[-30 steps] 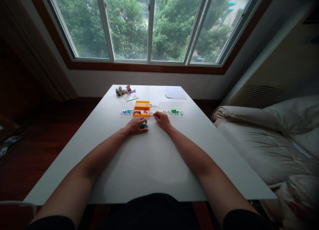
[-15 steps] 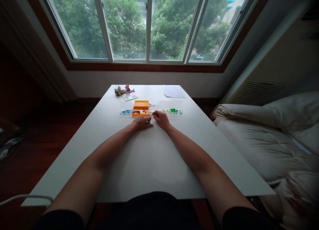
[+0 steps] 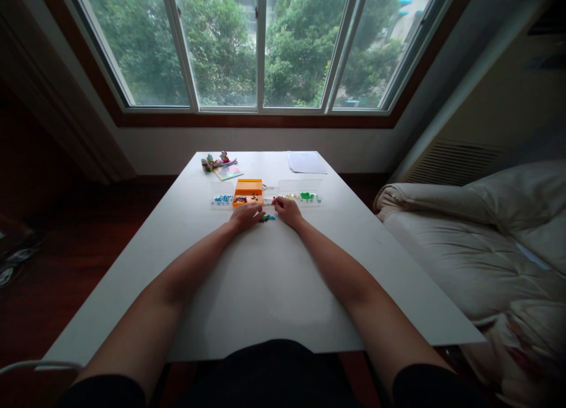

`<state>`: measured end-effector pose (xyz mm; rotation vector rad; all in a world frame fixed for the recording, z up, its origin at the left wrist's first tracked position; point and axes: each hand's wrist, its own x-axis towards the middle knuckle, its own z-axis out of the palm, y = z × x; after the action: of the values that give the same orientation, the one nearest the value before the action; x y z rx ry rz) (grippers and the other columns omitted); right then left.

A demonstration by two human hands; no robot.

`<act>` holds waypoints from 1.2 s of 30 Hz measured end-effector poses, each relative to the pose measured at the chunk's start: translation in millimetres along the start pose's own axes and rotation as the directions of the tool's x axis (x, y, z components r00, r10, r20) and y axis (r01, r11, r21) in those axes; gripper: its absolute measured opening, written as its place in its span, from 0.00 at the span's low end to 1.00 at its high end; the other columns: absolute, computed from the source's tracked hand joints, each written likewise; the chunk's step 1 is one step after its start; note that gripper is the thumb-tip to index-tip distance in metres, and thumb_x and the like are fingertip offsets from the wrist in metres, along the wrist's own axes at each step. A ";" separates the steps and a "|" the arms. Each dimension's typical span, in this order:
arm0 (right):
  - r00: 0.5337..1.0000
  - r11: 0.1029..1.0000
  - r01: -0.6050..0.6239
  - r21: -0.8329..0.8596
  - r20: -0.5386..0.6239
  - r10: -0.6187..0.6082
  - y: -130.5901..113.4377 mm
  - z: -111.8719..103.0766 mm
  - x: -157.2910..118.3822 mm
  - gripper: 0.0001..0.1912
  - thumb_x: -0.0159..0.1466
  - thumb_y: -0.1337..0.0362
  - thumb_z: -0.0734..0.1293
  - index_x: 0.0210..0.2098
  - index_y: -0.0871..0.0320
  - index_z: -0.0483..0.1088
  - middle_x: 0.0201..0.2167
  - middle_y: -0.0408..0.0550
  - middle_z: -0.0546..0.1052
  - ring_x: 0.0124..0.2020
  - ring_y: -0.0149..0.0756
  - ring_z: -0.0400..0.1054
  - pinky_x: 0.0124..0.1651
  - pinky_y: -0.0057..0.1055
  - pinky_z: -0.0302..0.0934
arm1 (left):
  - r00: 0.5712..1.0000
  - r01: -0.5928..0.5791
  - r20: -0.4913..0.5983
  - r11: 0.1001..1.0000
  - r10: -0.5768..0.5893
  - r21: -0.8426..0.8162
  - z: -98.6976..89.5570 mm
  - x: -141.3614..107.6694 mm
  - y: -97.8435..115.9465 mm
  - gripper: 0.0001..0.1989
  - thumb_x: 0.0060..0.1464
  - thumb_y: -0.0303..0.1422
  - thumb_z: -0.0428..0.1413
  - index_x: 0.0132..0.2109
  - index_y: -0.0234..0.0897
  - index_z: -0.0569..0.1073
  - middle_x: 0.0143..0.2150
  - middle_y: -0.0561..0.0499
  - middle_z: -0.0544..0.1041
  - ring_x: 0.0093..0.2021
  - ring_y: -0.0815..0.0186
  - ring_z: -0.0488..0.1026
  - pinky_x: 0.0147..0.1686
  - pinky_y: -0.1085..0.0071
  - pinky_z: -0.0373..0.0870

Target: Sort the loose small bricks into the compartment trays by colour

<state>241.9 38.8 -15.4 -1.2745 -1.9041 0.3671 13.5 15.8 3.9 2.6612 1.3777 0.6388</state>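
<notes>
My left hand (image 3: pixel 247 215) rests on the white table (image 3: pixel 265 290) just in front of the orange box, its fingers loosely stretched and apart. Beside its fingertips lies a small cluster of green, blue and dark building-block pieces (image 3: pixel 268 218). My right hand (image 3: pixel 288 211) is at the front edge of the clear tray (image 3: pixel 313 204), thumb and fingertips pinched together. Whatever sits in that pinch is too small to make out; a tiny red spot shows right behind the fingers. The open orange box (image 3: pixel 248 187) holds small dark brown pieces (image 3: pixel 241 199).
Blue pieces (image 3: pixel 223 199) sit in a clear tray left of the orange box. Green pieces (image 3: pixel 307 196) and pale yellow ones (image 3: pixel 289 196) lie in the right tray. Farther back are colourful figures (image 3: pixel 216 161), a printed booklet (image 3: pixel 229 171) and white papers (image 3: pixel 306 162). A sofa (image 3: pixel 460 243) stands right.
My left hand has drawn slightly back to the left, uncovering the block cluster that it partly covered, which now lies on the table. My right hand stays pinched at the tray.
</notes>
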 end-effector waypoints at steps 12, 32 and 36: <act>0.881 0.991 0.127 0.030 0.455 -0.127 -13.6 -22.9 2.2 0.06 0.58 0.63 0.70 0.34 0.58 0.78 0.25 0.39 0.72 0.28 0.28 0.62 0.31 0.24 0.50 | 0.995 -0.064 0.066 0.987 0.074 -0.149 -11.2 -26.9 -29.1 0.09 0.57 0.39 0.57 0.37 0.38 0.75 0.31 0.51 0.75 0.29 0.65 0.68 0.29 0.71 0.57; 0.960 0.987 0.087 0.133 0.253 -0.119 0.3 -6.7 -0.4 0.06 0.58 0.66 0.67 0.33 0.59 0.77 0.28 0.42 0.75 0.30 0.30 0.64 0.35 0.26 0.55 | 0.982 0.161 -0.066 0.973 -0.174 -0.167 10.3 -0.1 -23.5 0.14 0.63 0.41 0.52 0.39 0.39 0.79 0.35 0.48 0.80 0.34 0.61 0.72 0.34 0.68 0.62; 0.984 0.985 0.043 0.169 0.164 -0.071 9.8 -4.2 1.2 0.06 0.57 0.64 0.67 0.33 0.58 0.75 0.27 0.41 0.74 0.29 0.30 0.63 0.34 0.26 0.55 | 0.981 0.159 -0.056 0.936 -0.185 -0.313 10.3 -8.5 -26.2 0.12 0.61 0.38 0.54 0.43 0.38 0.80 0.38 0.48 0.81 0.35 0.63 0.73 0.35 0.69 0.65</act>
<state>251.1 43.5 -18.2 -1.1064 -2.0017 0.6068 -6.8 25.7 -14.9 2.2671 1.3818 0.8747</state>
